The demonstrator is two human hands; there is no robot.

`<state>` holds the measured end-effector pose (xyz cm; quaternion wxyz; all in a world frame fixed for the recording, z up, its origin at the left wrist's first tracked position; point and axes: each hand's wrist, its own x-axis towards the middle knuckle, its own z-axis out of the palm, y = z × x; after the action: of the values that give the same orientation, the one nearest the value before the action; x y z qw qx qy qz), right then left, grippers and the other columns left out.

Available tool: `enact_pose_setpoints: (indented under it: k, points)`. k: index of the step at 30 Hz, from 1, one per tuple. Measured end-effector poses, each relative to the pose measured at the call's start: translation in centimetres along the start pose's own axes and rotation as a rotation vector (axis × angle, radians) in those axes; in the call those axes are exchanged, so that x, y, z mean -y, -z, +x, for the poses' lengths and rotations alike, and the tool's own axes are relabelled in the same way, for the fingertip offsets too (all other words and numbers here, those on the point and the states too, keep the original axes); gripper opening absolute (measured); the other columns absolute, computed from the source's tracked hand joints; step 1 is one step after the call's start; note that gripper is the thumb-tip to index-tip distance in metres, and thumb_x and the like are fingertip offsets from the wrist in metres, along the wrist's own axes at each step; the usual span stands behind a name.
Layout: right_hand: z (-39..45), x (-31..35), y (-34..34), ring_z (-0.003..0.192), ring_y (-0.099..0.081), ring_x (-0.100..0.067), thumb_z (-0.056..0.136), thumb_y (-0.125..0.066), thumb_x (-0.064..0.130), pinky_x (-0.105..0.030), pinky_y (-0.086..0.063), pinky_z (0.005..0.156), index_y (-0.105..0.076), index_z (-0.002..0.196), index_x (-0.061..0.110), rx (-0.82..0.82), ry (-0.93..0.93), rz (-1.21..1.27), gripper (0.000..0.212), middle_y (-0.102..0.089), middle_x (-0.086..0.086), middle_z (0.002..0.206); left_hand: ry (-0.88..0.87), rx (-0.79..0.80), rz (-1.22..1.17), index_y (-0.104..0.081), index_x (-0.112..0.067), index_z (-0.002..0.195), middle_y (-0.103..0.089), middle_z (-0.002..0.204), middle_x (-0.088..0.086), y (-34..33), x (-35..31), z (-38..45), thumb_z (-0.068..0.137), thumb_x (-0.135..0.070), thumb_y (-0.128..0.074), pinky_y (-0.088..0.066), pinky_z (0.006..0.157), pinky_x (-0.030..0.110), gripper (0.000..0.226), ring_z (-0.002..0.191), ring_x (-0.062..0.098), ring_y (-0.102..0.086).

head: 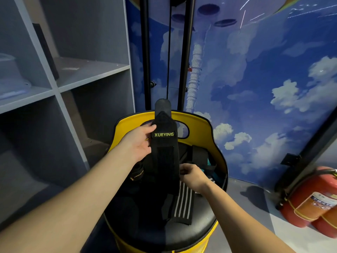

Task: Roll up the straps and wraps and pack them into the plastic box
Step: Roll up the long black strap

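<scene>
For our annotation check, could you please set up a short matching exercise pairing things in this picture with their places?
Things:
1. left hand
2. right hand
3. fire extinguishers
4. striped wrap

Places:
A. on the floor at the right
B. lying on the black seat
C. holding the black wrap near its XUEYING label
D. at the black wrap's lower right edge

Pairs: 1-C, 2-D, 3-A, 4-B

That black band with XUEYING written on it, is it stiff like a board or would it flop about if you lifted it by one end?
Probably floppy. The XUEYING wrap is held up by the left hand near its top while the right hand pinches it lower down, and its striped lower end drapes over the black seat. It looks like woven fabric, so likely light and not slippery.
</scene>
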<state>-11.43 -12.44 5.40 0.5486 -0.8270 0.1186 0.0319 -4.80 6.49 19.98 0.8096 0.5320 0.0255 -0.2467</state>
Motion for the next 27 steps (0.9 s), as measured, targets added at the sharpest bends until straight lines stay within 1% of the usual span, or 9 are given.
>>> enact_pose_setpoints:
  k: [2,5,10,13,16,19,22,24,27]
  points:
    - [0.2,0.2,0.2,0.099,-0.072,-0.020,0.090,-0.058,-0.007,-0.033,-0.059,0.087,-0.072,0.107,0.009,-0.027,-0.005,0.031,0.027,-0.076,-0.007,0.104,0.010,-0.005,-0.007,-0.066,-0.017,0.124,-0.069,0.113,0.006,0.1,0.0,-0.1,0.101,-0.009,-0.054,-0.055,0.078,0.048,0.027,0.105,0.027,-0.065]
    - [-0.5,1.9,0.8,0.096,-0.070,-0.012,0.092,-0.051,-0.007,-0.013,-0.052,0.072,-0.074,0.106,0.010,-0.091,0.031,0.075,0.032,-0.075,-0.003,0.104,0.022,-0.010,-0.021,-0.067,-0.018,0.120,-0.069,0.114,0.007,0.1,-0.1,-0.4,0.101,-0.008,-0.055,-0.055,0.082,0.048,0.025,0.107,0.028,-0.065]
    - [-2.5,6.2,1.2,0.093,-0.071,-0.024,0.098,-0.050,-0.001,-0.034,-0.056,0.088,-0.072,0.108,0.000,-0.060,0.202,0.386,0.025,-0.074,-0.018,0.106,0.035,-0.010,0.002,-0.066,-0.017,0.123,-0.069,0.115,0.006,0.3,0.0,-1.3,0.100,-0.008,-0.056,-0.055,0.079,0.046,0.027,0.108,0.027,-0.065]
    - [-3.8,8.7,1.5,0.092,-0.070,-0.020,0.104,-0.045,0.010,-0.028,-0.055,0.083,-0.073,0.108,0.008,-0.071,0.251,0.491,0.029,-0.074,-0.013,0.103,0.030,-0.011,0.015,-0.064,-0.017,0.127,-0.070,0.115,0.006,0.6,0.0,-2.3,0.100,-0.008,-0.056,-0.054,0.077,0.045,0.030,0.107,0.027,-0.065]
    - [-5.0,10.9,1.5,0.086,-0.068,-0.021,0.104,-0.050,0.023,-0.030,-0.055,0.082,-0.072,0.110,0.009,-0.087,0.268,0.497,0.026,-0.071,-0.009,0.092,0.026,-0.021,0.019,-0.063,-0.017,0.128,-0.068,0.116,0.007,0.7,-0.2,-3.6,0.099,-0.008,-0.056,-0.054,0.081,0.045,0.030,0.108,0.028,-0.064]
    - [-6.1,13.0,1.4,0.095,-0.069,-0.035,0.099,-0.062,0.028,-0.049,-0.054,0.093,-0.072,0.105,0.010,-0.104,0.320,0.399,0.022,-0.073,-0.017,0.101,0.015,-0.018,0.027,-0.065,-0.019,0.120,-0.068,0.115,0.007,0.6,-0.6,-5.2,0.100,-0.009,-0.056,-0.053,0.080,0.044,0.025,0.105,0.027,-0.064]
    - [-7.6,15.1,1.6,0.088,-0.068,-0.027,0.099,-0.063,0.022,-0.053,-0.053,0.093,-0.072,0.101,0.007,-0.123,0.347,0.387,0.017,-0.074,-0.013,0.096,0.001,0.006,0.032,-0.068,-0.021,0.106,-0.068,0.108,0.005,0.1,-1.5,-7.2,0.100,-0.008,-0.055,-0.053,0.078,0.043,0.018,0.100,0.026,-0.064]
    - [-8.6,16.3,1.7,0.086,-0.067,-0.024,0.098,-0.063,0.020,-0.051,-0.054,0.090,-0.071,0.101,0.004,-0.127,0.349,0.382,0.018,-0.073,-0.011,0.093,-0.017,0.019,0.035,-0.067,-0.021,0.101,-0.068,0.102,0.004,-0.2,-2.2,-8.7,0.100,-0.008,-0.055,-0.052,0.076,0.041,0.018,0.095,0.024,-0.064]
    - [-10.2,18.0,2.2,0.081,-0.070,-0.017,0.098,-0.064,0.020,-0.035,-0.058,0.078,-0.071,0.103,0.005,-0.121,0.363,0.333,0.017,-0.075,-0.008,0.091,-0.042,0.043,0.047,-0.068,-0.020,0.100,-0.069,0.100,0.005,-0.5,-3.4,-10.8,0.100,-0.008,-0.056,-0.052,0.080,0.042,0.017,0.094,0.024,-0.063]
